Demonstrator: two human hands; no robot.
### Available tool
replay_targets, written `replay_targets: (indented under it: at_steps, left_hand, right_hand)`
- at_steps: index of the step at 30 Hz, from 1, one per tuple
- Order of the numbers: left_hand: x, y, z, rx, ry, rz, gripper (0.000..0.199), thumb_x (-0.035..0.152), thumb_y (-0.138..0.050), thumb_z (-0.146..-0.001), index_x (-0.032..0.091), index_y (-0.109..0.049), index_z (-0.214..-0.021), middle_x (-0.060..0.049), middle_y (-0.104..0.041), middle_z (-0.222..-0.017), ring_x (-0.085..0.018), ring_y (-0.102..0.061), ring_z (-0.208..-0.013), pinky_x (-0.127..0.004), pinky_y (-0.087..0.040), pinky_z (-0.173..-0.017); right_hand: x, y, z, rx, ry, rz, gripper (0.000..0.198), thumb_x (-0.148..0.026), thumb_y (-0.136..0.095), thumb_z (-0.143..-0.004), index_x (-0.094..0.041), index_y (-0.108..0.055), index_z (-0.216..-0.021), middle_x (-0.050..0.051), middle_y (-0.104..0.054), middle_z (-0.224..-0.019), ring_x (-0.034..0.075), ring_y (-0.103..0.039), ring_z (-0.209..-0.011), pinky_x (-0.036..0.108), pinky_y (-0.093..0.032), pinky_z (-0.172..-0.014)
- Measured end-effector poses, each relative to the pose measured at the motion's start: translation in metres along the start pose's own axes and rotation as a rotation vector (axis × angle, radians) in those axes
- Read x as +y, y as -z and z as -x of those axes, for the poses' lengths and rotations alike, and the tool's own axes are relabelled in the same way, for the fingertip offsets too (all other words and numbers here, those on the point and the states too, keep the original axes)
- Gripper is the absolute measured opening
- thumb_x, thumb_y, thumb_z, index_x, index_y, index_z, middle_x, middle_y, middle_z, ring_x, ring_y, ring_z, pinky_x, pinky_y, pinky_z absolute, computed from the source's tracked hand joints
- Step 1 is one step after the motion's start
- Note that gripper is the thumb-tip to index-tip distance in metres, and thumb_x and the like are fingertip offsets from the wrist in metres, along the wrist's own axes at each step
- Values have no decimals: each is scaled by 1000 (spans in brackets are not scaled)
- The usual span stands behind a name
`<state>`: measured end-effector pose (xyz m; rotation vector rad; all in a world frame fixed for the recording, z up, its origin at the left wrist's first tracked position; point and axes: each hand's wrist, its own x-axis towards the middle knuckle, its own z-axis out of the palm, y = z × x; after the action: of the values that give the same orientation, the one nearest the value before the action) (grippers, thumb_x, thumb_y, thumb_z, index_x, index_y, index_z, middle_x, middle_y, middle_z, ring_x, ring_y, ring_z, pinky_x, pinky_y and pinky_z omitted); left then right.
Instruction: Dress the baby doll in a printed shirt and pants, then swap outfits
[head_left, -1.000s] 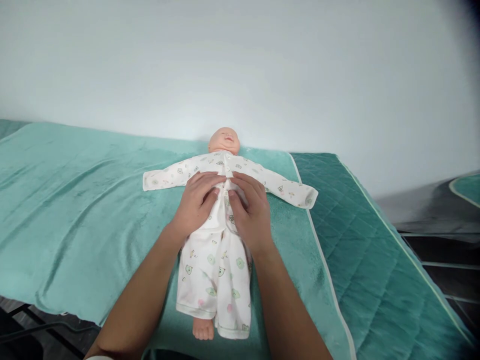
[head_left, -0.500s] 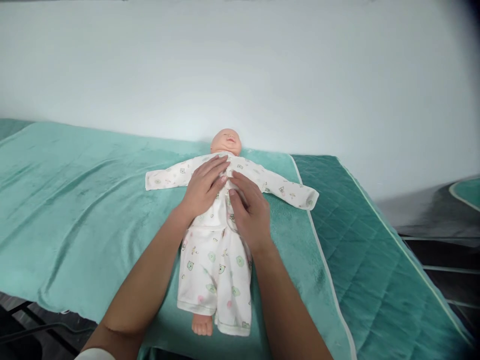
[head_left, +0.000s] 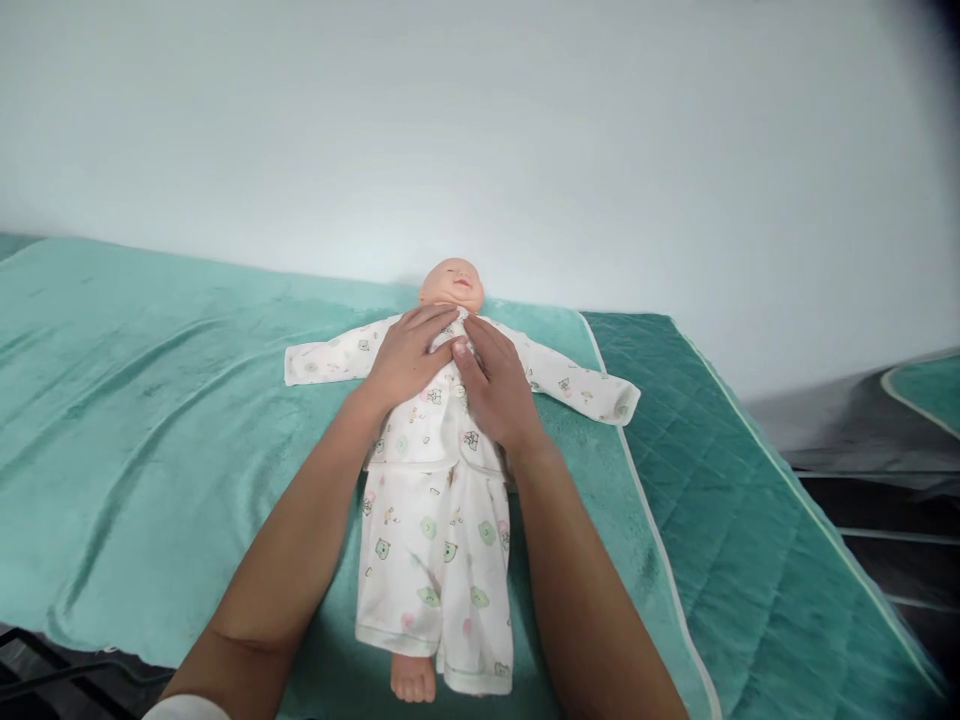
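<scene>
A baby doll [head_left: 453, 283] lies on its back, head toward the wall and arms stretched out sideways. It wears a white patterned pajama top [head_left: 420, 430] and matching pants [head_left: 435, 565]; one bare foot [head_left: 412, 678] shows below a pant leg. Flat on the left side of the doll's chest rests my left hand [head_left: 412, 352], fingers extended. My right hand [head_left: 496, 382] lies on the right side of the chest, its fingers also stretched out. The two thumbs come close together near the front opening of the top, by a button. Neither hand grips anything.
Under the doll a light teal blanket [head_left: 150, 420] with a pale edge covers a bed. A darker quilted cover [head_left: 757, 530] shows on the right. Behind stands a white wall [head_left: 480, 130]. Dark metal bars [head_left: 892, 505] are visible beyond the bed's right edge.
My right hand has slid up the chest toward the doll's neck, uncovering more of the top's lower front. My left hand stays at nearly the same place on the chest.
</scene>
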<state>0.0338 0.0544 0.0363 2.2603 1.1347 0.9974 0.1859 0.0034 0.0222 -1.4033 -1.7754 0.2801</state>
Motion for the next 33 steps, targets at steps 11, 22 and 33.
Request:
replay_targets:
  at_steps: [11,22,33]
  left_hand:
    - [-1,1,0,-29,-3,19,42,39,-46,-100,27,-60,-137,-1,-55,-149,-19,-45,-142,-38,-33,-122]
    - [-4,1,7,-3,-103,66,40,42,-43,-102,31,-64,-133,-1,-56,-149,-19,-44,-143,-40,-30,-123]
    - [-64,24,62,86,149,-392,51,44,-29,-104,28,-50,-147,-2,-44,-158,-24,-32,-151,-51,-11,-126]
  right_hand:
    - [19,0,-22,-83,-2,-106,62,-65,-30,-100,-25,-59,-138,7,-54,-149,25,-42,-143,49,-27,-123]
    - [22,7,-9,-82,24,-267,55,-62,-41,-99,-30,-60,-139,2,-49,-155,21,-38,-148,47,-27,-125]
    - [86,22,29,-5,-42,244,56,-49,-28,-104,-21,-45,-150,10,-39,-161,26,-28,-152,58,-16,-123]
